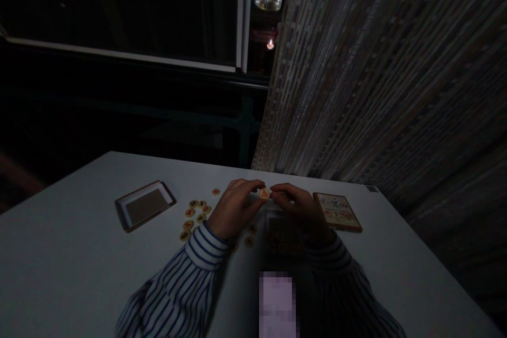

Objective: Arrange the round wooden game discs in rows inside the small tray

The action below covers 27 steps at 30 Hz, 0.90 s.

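Note:
A round Chinese chess piece (264, 193) with a red character is raised over the table between both hands. My left hand (236, 207) pinches it by thumb and forefinger, its face turned up towards me. The fingertips of my right hand (298, 206) close on the piece's right edge. Under my right hand a dark shallow box (273, 222) stands in shadow, and pieces seem to lie at its near end. More loose chess pieces (189, 213) with red or dark characters lie left of my left wrist, and several others (249, 242) show between my forearms.
A shallow tray (122, 216) with a brown bottom lies at the left of the white table (87, 243). On the right is a flat box cover (339, 212) with printed lettering. A bead-string curtain (317, 79) hangs behind the table's far edge, beside a dark window (119, 10).

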### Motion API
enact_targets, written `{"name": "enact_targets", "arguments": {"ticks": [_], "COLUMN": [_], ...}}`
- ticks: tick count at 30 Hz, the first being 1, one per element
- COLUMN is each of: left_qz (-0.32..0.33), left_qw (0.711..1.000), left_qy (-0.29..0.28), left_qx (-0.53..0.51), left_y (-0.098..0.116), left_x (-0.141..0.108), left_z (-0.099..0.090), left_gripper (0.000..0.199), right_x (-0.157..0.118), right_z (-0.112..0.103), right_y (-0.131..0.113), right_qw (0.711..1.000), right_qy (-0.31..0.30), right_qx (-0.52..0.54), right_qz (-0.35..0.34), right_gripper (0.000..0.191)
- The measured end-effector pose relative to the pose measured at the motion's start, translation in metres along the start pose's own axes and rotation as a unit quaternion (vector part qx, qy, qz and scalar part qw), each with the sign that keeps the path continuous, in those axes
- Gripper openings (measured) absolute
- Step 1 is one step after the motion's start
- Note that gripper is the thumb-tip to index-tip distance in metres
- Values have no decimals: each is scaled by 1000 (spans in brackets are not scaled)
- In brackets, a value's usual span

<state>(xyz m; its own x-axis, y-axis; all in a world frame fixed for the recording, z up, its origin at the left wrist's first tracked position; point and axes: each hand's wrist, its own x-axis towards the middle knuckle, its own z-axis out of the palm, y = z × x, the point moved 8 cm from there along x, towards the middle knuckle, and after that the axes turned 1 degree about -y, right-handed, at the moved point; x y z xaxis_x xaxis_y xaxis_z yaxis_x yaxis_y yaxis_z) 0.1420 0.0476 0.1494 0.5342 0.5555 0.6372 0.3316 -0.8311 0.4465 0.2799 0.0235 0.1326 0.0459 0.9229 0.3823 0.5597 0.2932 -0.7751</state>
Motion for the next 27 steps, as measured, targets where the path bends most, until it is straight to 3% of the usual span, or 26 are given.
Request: {"name": "enact_targets", "arguments": {"ticks": [6,14,19,23,27], "left_qz": [-2,-19,-69,-130,-196], "left_qw": [1000,999,992,968,916], "left_qy": [-9,-9,-17,-35,-56], "left_qx": [-12,-49,-106,-212,-347], "left_y": [1,-1,-8,-15,-20], "left_x": [-1,-3,-3,-2,-4], "left_z": [11,17,21,29,42], "left_gripper": [27,26,30,26,25], "right_x": [-1,-1,-2,-2,-4], "right_z": [-1,-4,-6,-6,-6], "right_y": [9,0,0,1,2], "right_qw": [999,999,998,997,997], "right_qy": [-17,-13,-10,-22,-39], "right_qx": [47,44,66,73,62], "right_qz": [16,17,21,24,23], "right_gripper": [18,12,13,15,14]}}
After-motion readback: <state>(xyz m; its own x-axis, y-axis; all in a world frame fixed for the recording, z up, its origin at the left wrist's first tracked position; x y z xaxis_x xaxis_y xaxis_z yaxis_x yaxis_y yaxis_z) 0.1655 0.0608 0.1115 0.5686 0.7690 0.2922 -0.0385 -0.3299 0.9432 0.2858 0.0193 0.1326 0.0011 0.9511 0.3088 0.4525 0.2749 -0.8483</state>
